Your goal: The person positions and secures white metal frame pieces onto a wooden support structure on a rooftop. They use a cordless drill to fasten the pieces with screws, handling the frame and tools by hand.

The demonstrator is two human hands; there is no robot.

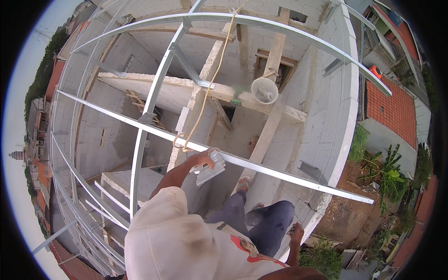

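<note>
My left hand [203, 160] is closed around a stack of short, ridged, light-grey metal pieces [210, 171], just below a long galvanized steel bar [252, 164]. Low on the right, my right hand [296, 230] has its fingers curled by the top of the block wall [318, 212]. A thin dark line rises near those fingers, too fine to name. A yellowish cord [208, 91] loops over the steel near my left hand and runs up to a farther bar. One sandalled foot [243, 183] stands on a wooden plank [267, 133].
A white bucket [265, 91] sits beyond the plank, beside a cross wall [284, 112] carrying a small green object [235, 101]. Steel trusses [154, 93] cross overhead and left. Rooms drop deep below between block walls. Outside the right wall lie plants [389, 175] and a tiled roof [392, 112].
</note>
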